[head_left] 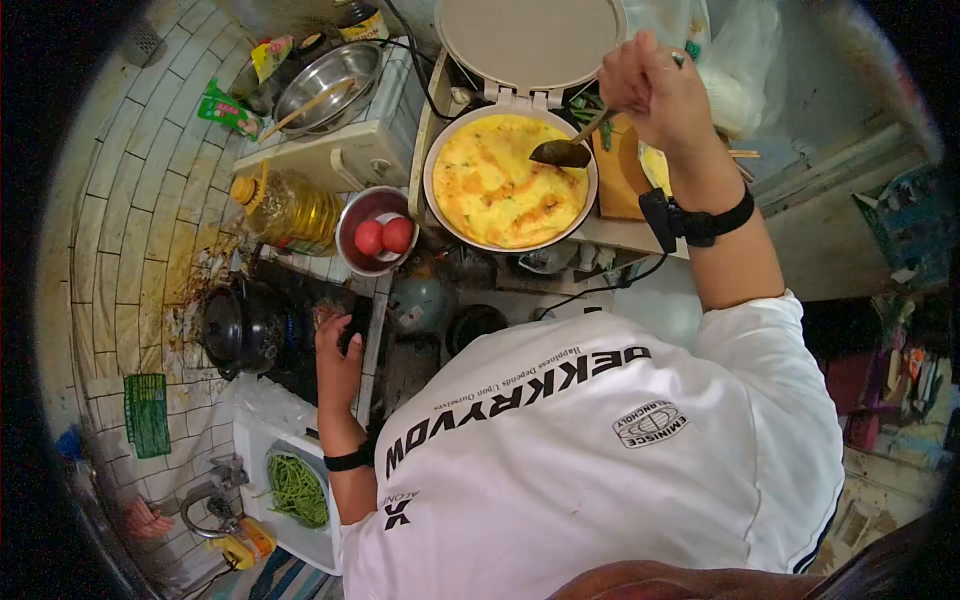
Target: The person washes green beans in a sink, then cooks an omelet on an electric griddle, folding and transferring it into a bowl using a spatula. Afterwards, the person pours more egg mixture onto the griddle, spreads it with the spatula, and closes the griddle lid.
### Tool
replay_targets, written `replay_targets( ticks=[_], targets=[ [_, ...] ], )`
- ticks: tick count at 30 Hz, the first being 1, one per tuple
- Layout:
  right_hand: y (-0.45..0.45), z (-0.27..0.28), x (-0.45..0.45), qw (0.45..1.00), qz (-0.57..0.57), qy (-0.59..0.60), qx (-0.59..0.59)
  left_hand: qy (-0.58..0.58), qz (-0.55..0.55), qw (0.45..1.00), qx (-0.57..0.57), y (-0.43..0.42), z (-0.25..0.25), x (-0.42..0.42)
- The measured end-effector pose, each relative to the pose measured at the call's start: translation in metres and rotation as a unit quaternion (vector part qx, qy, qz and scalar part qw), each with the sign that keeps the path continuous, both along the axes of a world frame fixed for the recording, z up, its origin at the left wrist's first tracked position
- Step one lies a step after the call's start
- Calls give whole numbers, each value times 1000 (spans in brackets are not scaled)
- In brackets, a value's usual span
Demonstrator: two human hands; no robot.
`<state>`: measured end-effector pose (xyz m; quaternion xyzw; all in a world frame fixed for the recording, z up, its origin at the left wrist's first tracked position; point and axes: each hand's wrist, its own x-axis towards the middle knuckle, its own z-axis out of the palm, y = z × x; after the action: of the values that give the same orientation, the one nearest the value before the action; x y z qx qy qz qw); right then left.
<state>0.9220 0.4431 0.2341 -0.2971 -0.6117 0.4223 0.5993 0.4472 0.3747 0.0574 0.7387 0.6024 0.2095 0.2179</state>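
Observation:
My right hand (645, 90) is closed around the handle of a metal spoon (562, 153). The spoon's bowl is over the right part of a yellow egg pancake (500, 190), which fills the round pan of an electric griddle; whether they touch is hard to tell. The griddle's lid (530, 40) stands raised behind it. Over the stove's (300, 290) right edge is my left hand (338, 355), its thumb and fingers apart, with nothing visible in it. A black lidded pot (240, 325) sits on the stove to its left, with a bluish flame showing beside it.
Two tomatoes (383, 237) lie in a metal bowl (350, 215) beside an oil bottle (300, 215). A steel basin (330, 90) with chopsticks stands on a white appliance (370, 155). Green beans (297, 490) fill a container in the sink (258, 507). A cutting board (618, 185) lies right of the griddle.

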Motion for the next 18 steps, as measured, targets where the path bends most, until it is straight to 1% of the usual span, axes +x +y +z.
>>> replay_targets(
  ticks=[4, 6, 11, 16, 18],
  targets=[
    [-2, -3, 12, 1000, 21, 9, 12, -7, 4, 1000, -10, 2, -4, 0],
    [-1, -9, 16, 998, 61, 23, 9, 1, -2, 1000, -6, 4, -8, 0],
    [3, -9, 23, 998, 63, 21, -12, -1, 4, 999, -45, 14, -16, 6],
    [7, -3, 26, 996, 85, 4, -24, 11, -11, 999, -44, 16, -2, 22],
    [10, -3, 28, 998, 51, 36, -19, 14, -14, 999, -36, 18, 2, 24]
  ],
)
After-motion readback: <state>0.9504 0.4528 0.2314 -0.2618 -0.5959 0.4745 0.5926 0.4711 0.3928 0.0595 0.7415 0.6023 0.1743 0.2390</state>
